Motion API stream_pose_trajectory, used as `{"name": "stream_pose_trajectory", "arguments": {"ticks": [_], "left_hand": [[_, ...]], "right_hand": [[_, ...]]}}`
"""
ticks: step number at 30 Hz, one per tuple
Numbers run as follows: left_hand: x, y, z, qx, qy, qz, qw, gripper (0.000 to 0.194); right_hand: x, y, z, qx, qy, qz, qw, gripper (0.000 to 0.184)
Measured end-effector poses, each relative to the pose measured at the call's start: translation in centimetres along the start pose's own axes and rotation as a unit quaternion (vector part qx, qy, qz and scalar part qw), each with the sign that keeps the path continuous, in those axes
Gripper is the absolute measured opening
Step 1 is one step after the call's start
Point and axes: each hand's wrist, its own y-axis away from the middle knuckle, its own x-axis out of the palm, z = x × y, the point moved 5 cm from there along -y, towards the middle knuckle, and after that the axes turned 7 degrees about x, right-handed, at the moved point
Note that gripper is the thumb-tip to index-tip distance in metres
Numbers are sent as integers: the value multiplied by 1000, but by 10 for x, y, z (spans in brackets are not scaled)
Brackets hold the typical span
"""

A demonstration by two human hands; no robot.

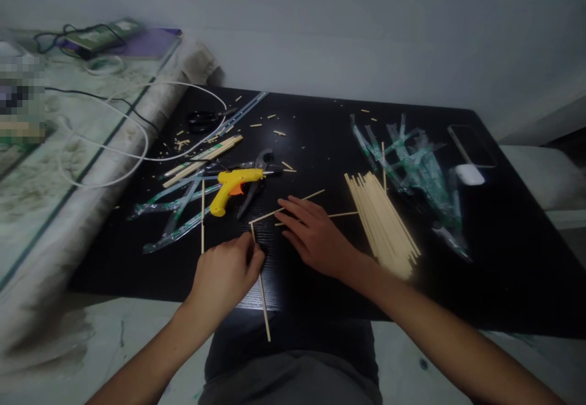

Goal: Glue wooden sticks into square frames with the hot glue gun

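My left hand (229,268) pinches a thin wooden stick (264,307) whose near end sticks out past the table's front edge. Its far end meets the end of a second wooden stick (264,216), making a corner. Over that second stick lies my right hand (315,234), fingers stretched out and apart, fingertips touching it or the table. Another stick (343,215) runs behind the right hand toward a bundle of sticks (382,222). Just beyond the corner rests a yellow glue gun (233,186), with dark-handled cutting pliers (251,197) beside it.
Scissors (201,119), stick bundles (206,160) and plastic wrapping strips (178,225) lie on the left of the black table (315,149). Crumpled wrappers (421,161), a phone (471,146) and a white case (470,174) are right. A white cable (146,143) loops at left.
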Motion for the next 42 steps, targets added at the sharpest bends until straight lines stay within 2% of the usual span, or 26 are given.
{"name": "stream_pose_trajectory", "arguments": {"ticks": [5,18,29,37,42], "left_hand": [[-1,-4,6,-4,-2,1,1000,31],[-12,-33,3,32,-21,-4,999,30],[-8,-35,4,72,-15,-32,997,30],[-8,-36,5,82,-30,-24,996,29],[-10,-35,7,89,-4,-32,995,27]], "right_hand": [[11,-1,6,-9,12,23,1000,40],[8,0,-7,50,13,6,999,41],[9,-2,-10,78,14,-6,997,39],[9,-2,-10,78,8,-10,997,39],[8,-2,-9,68,7,-21,997,37]]}}
